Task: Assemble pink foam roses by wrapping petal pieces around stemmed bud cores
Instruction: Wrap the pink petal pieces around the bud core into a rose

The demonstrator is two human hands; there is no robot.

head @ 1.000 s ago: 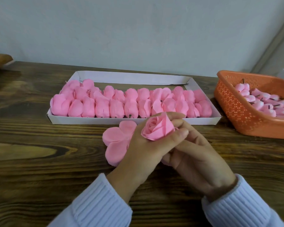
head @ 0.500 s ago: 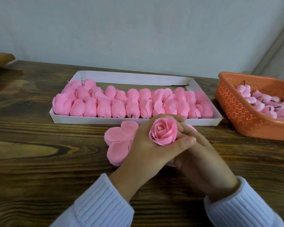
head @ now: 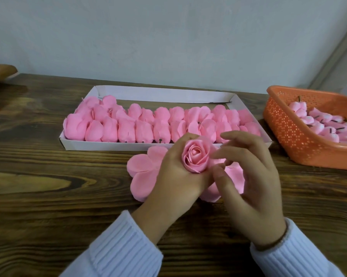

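the pink foam rose (head: 196, 155) sits upright in your left hand (head: 178, 176), above the near middle of the wooden table (head: 48, 196), its spiral centre facing up at the camera. your left fingers are curled round its base and lower petals and grip it, thumb on the near side. any stem is hidden inside the hand.

your right hand (head: 250, 176) is just beside it on the right, fingers spread and loosely bent, with nothing held in them. the index fingertip (head: 215, 154) reaches the rose's outer petal; whether it touches is not clear. your right thumb lies against the tip of the left thumb, below the flower.

under both hands a flat petal piece (head: 142, 170) lies on the table, its rounded lobes showing to the left of your left hand and again beneath your right palm. whether that is one piece or two cannot be told.

just behind stands a shallow white cardboard tray (head: 108, 145) with two rows of finished roses (head: 128, 130) lying on their sides, filling the front part. to the right, apart from the tray, an orange perforated basket (head: 288, 140) holds stemmed bud cores (head: 320, 124). you wear pale ribbed sleeves (head: 124, 252) on both arms.
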